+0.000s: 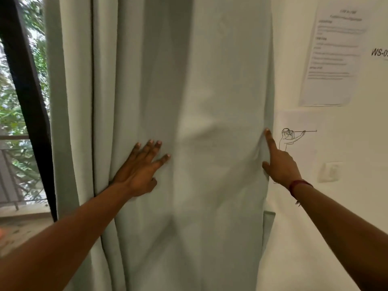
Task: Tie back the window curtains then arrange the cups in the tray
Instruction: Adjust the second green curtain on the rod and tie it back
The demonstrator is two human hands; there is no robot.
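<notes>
The white wall (336, 217) on the right carries everything here. High up, a printed sheet (333, 57) is stuck flat to it, slightly tilted, its text too blurred to read. Just right of it, at the picture's edge, a label (379, 53) begins "WS-0" and is cut off. Below the printed sheet sits a second paper (298, 122) with a line drawing of a figure stretching out an arm. Lower and to the right of that drawing, a white switch plate (330, 172) is set into the wall. The pale green curtain (189, 80) hangs over the wall's left part.
</notes>
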